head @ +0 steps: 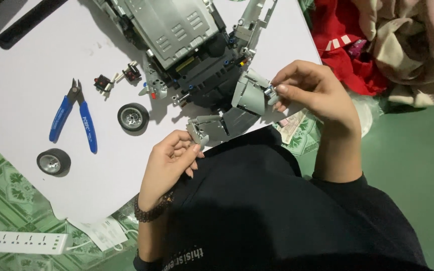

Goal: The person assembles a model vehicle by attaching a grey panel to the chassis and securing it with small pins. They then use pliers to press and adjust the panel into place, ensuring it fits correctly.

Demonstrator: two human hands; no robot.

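A large grey and black building-brick car model lies on a white board. My left hand pinches the near corner of a grey panel at the model's front. My right hand grips a small grey piece against another grey panel on the model's right side. Both panels stay joined to the model.
Blue-handled cutters lie on the board's left. Two loose black wheels and small red-black parts sit nearby. A white power strip rests on the green patterned floor. Red and beige cloth is piled at top right.
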